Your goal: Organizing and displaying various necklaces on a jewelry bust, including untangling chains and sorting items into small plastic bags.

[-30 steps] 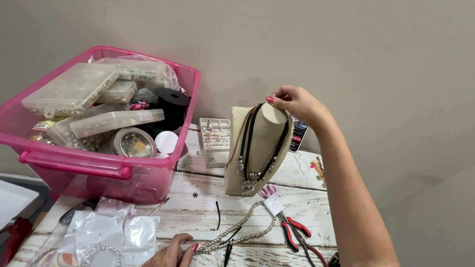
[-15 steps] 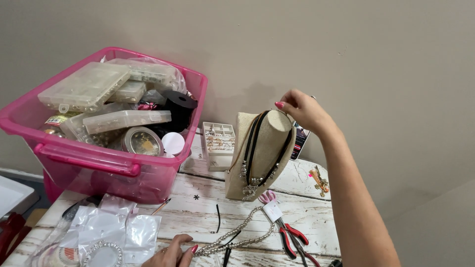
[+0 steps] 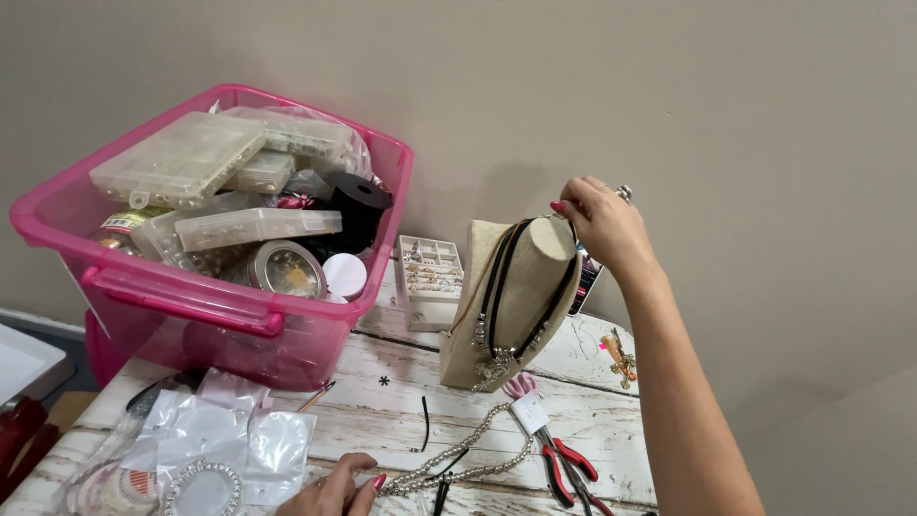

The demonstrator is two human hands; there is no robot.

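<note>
**Hand at the neck of a linen bust, chain held below**

A necklace bust (image 3: 521,306) covered in coarse beige linen stands on a whitewashed plank table (image 3: 382,420), its top rounded and its base flaring. Over it hangs a black cord necklace (image 3: 499,287) of several smooth strands, with small silvery metal beads gathered at the front. The right hand (image 3: 597,222) is at the bust's one o'clock, fingers bunched and pinched at the back of the neck, where the cords run; whether it grips the cord ends or only touches them is hard to tell. Its forearm rises steeply from the picture's five o'clock corner, wrist bent over the top.

The left hand (image 3: 336,487) lies low at the bust's seven o'clock, partly cut off by the frame, fingers curled around one end of a silver bead chain (image 3: 458,461) that loops across the planks. Red-handled pliers (image 3: 565,468) lie just beside the chain at the bust's six o'clock. A translucent pink plastic tub (image 3: 191,306), full of clear compartment boxes, stands at the bust's nine o'clock.
</note>
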